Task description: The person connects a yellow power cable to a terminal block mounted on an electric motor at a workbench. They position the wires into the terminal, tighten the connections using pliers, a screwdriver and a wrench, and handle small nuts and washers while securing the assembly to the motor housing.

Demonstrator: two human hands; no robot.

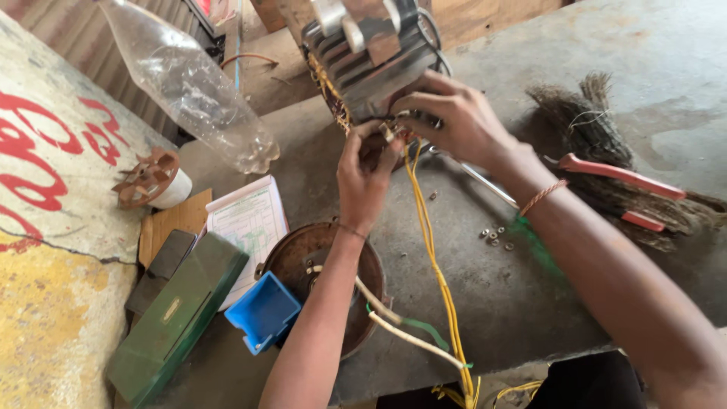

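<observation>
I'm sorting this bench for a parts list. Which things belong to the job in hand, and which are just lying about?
In hand: motor stator, yellow wires, left hand, right hand.

Lying about: plastic bottle, blue box, green case, pliers, brush, loose nuts.

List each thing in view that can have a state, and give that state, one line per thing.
Motor: tilted, windings exposed, both hands at its wiring.
Plastic bottle: lying tilted, looks empty.
Blue box: open.
Green case: closed.
Pliers: lying on the broom.

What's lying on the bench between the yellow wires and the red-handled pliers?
In the head view, a small cluster of loose nuts and a green smear lie between the yellow wires and red-handled pliers.
</observation>
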